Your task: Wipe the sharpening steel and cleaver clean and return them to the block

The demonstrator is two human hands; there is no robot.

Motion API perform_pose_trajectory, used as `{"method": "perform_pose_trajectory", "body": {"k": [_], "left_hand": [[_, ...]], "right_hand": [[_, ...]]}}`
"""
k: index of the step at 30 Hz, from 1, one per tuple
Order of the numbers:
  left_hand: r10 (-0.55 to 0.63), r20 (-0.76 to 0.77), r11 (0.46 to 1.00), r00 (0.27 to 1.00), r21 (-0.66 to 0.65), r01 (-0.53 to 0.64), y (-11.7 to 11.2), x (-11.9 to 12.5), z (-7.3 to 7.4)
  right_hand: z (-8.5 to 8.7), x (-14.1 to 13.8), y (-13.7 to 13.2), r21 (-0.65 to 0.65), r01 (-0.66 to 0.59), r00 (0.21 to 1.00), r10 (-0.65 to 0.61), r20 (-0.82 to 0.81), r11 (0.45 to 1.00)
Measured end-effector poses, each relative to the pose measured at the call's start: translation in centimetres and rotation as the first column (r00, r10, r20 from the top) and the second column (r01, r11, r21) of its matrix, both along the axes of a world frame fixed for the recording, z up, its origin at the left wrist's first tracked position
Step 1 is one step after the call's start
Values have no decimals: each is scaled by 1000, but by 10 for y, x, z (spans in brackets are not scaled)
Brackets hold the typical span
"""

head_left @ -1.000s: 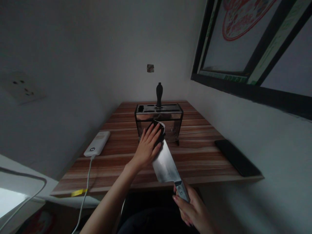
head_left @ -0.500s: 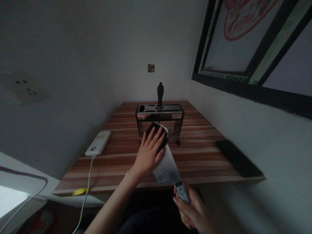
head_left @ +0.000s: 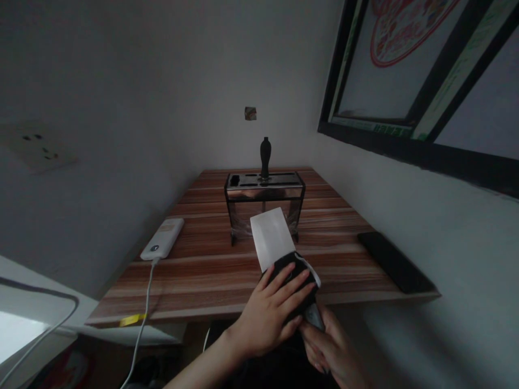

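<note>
A cleaver with a broad pale blade [head_left: 272, 235] points away from me over the table's front edge. My right hand [head_left: 330, 343] is wrapped round its grey handle [head_left: 313, 316]. Over the blade's near end my left hand [head_left: 272, 313] presses a black cloth [head_left: 300, 260] that shows a white edge. Its fingers lie across the cloth, and the thumb is close to the handle. Under the cloth, the part of the blade nearest the handle is hidden. Beyond the blade's tip stands a knife block [head_left: 265, 193] with a dark-handled tool [head_left: 265, 156] upright in its top.
The wood-grain table [head_left: 211, 270] runs back to the wall. On its left lies a white power bank [head_left: 162, 239] with a white cable [head_left: 148, 302]. A flat black phone-like object [head_left: 395, 262] is at the right edge. Yellow tape [head_left: 132, 319] marks the front left.
My left hand has drawn the black cloth from the blade's far end back toward the handle, baring the tip. The right hand keeps its hold on the cleaver.
</note>
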State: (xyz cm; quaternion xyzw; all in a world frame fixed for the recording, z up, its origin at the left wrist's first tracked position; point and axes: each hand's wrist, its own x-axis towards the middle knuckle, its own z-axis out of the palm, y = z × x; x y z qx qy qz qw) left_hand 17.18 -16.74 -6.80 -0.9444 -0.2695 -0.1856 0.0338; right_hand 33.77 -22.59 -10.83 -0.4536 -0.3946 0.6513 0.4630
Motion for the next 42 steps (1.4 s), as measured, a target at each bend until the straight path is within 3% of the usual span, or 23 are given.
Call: {"method": "perform_pose_trajectory", "body": {"k": [6,16,33,42], "left_hand": [[-11,9,999,1000,-43,12,-5,0,0],[-3,1,1000,1000,22,3,-1,-8,3],[256,206,961,945,49,-271,62,-43,31],[286,309,956,907,-25,-293,75,-64,51]], "right_hand": [[4,0,-1,-27,-1,999,0,-37,1000],[3,-1,-2,4,-53,998,53,29,999],[1,-7,-3,33,-186,980,183,77,982],[-3,-5,-6,-12,-243,961,242,132,970]]}}
